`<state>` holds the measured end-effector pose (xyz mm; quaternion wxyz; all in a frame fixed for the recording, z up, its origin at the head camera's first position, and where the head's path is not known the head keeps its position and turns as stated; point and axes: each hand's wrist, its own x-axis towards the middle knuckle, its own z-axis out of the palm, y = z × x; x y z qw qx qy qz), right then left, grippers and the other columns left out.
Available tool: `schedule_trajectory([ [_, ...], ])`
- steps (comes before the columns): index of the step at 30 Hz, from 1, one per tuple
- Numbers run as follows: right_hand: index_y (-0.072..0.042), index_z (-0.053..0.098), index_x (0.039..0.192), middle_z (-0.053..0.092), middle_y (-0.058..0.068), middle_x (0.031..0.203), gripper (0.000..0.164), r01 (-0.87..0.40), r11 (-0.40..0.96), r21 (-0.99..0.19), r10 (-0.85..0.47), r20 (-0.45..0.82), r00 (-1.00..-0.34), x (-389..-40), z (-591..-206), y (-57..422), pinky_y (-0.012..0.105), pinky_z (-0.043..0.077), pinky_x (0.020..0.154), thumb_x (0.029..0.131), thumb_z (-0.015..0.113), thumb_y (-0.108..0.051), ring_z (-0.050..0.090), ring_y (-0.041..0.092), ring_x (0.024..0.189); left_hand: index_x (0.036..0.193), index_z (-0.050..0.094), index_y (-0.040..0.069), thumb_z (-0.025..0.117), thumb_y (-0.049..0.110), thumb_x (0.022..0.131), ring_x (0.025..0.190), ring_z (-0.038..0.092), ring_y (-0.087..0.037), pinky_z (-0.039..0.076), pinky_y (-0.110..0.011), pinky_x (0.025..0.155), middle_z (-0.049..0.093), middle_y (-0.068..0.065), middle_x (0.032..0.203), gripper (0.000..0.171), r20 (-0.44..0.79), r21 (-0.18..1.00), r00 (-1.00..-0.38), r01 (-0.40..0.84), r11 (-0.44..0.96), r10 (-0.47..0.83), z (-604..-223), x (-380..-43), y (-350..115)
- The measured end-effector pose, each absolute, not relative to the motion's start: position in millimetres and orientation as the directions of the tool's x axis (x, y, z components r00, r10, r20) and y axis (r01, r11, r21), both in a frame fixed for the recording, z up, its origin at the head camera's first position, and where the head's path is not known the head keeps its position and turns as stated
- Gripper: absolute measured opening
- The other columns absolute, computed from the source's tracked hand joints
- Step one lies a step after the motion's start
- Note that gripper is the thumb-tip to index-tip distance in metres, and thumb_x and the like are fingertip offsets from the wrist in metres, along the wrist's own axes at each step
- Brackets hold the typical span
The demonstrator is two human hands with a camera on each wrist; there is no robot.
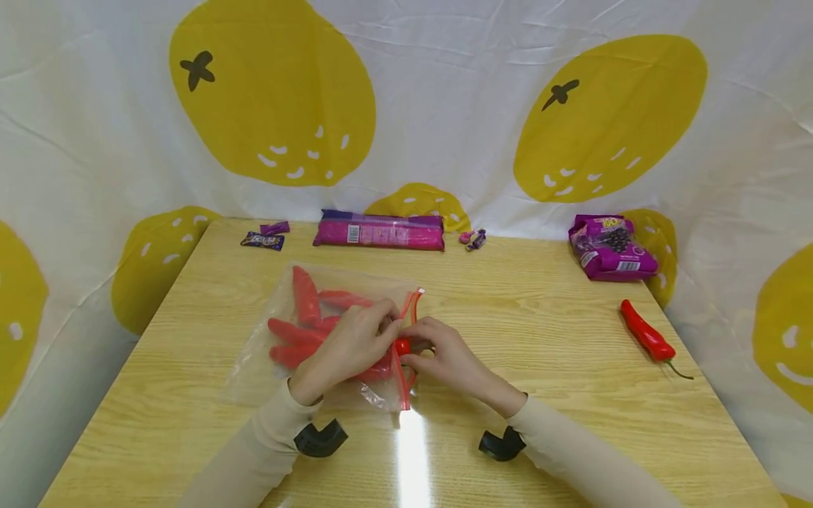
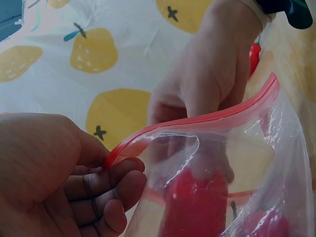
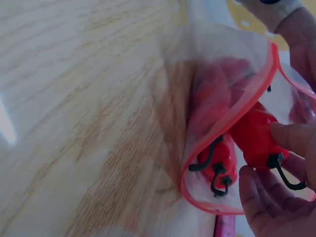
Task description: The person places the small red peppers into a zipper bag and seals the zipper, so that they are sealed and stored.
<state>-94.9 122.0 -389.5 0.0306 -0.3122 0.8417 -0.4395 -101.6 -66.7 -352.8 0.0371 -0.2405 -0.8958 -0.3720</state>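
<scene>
One pepper (image 3: 257,142) in right hand (image 1: 449,358), several more (image 1: 307,300), count unclear, in bag (image 1: 373,396)

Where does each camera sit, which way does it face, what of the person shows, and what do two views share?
Head: on the head, facing forward and down at the table, bag and patterned cloth; left hand, right hand and both sleeves show.
Left wrist: on that wrist, facing the bag's red rim, pinched by the left hand; the right hand shows beyond it.
Right wrist: on that wrist, facing the bag and the pepper the right hand holds; part of the left hand shows.
Both wrist views share the red rim.
</scene>
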Motion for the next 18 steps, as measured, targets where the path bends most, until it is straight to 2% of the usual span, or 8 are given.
schedule_trajectory([
  [5,-0.007,0.062,0.103,0.061,0.003,0.093,0.028,-0.524,0.436,-0.732,-0.569,0.227,-0.790,-105.6,-398.8,104.4,0.026,0.052,0.071,0.076,0.065,0.000,0.062,0.016,0.082,0.086,0.058,0.015,0.056,0.016,0.090,0.047,0.039,-0.003,0.035,-0.020,0.043,0.048,0.010,0.059,0.004,0.267,0.656,-0.877,0.468,0.592,0.398,-353.5,-100.4,-67.0],
  [9,-0.003,0.059,0.102,0.064,0.005,0.093,0.023,-0.522,0.458,-0.720,-0.576,0.206,-0.791,-108.0,-401.5,89.2,0.022,0.050,0.073,0.079,0.063,-0.001,0.062,0.014,0.086,0.086,0.059,0.015,0.054,0.014,0.090,0.047,0.040,-0.003,0.036,-0.020,0.043,0.049,0.010,0.059,0.006,0.279,0.662,-0.874,0.476,0.580,0.398,-353.4,-100.3,-67.3],
  [14,-0.002,0.055,0.105,0.061,0.005,0.092,0.024,-0.569,0.519,-0.638,-0.589,0.215,-0.779,-108.4,-407.3,80.7,0.024,0.048,0.076,0.083,0.063,-0.007,0.057,0.012,0.085,0.085,0.059,0.014,0.055,0.015,0.089,0.047,0.041,-0.003,0.037,-0.020,0.043,0.049,0.010,0.058,0.006,0.279,0.669,-0.871,0.478,0.569,0.404,-352.5,-100.8,-67.8],
  [18,-0.004,0.055,0.104,0.060,0.003,0.092,0.023,-0.567,0.524,-0.636,-0.586,0.215,-0.782,-108.0,-407.8,82.2,0.024,0.049,0.075,0.082,0.063,-0.008,0.057,0.011,0.084,0.087,0.060,0.014,0.054,0.015,0.090,0.047,0.042,-0.003,0.038,-0.021,0.043,0.049,0.010,0.058,0.006,0.267,0.672,-0.874,0.470,0.572,0.405,-351.4,-101.1,-68.3],
])
